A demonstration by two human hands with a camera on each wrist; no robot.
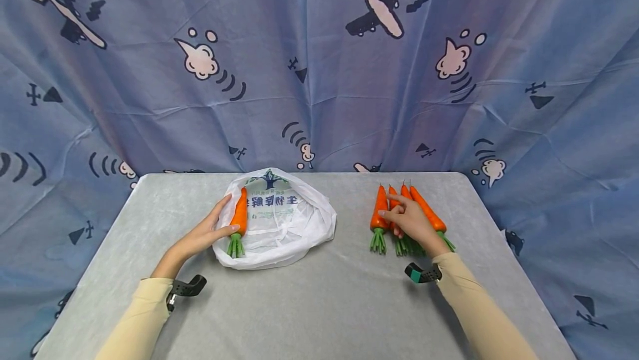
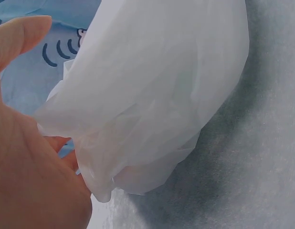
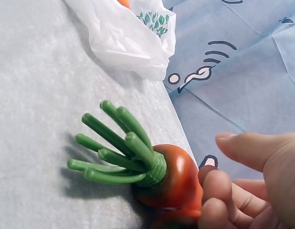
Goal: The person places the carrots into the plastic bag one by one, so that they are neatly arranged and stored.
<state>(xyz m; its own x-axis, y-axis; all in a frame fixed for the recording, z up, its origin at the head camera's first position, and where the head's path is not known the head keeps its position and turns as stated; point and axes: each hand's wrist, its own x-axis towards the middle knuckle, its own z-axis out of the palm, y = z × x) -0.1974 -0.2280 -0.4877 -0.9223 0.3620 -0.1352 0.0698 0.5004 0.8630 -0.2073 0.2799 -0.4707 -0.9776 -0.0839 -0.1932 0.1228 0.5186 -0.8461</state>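
Observation:
My left hand (image 1: 202, 235) is at the left rim of a white plastic bag (image 1: 314, 227), its thumb apart from the bag in the left wrist view and its other fingers partly hidden behind the plastic. Inside the bag's open mouth lies an orange carrot (image 1: 241, 213) with green stems, close by that thumb in the head view. My right hand (image 1: 411, 218) reaches over several similar carrots on the right, with a gap between thumb and index finger. Nearest to its fingers is the leftmost carrot (image 1: 380, 207); another carrot (image 1: 428, 209) shows beyond the hand.
The bag and carrots lie on a grey-white table (image 1: 319, 304). Behind its far edge hangs a blue curtain (image 1: 319, 71) printed with planes and clouds. Dark straps with wrist devices (image 1: 188, 286) sit on both wrists.

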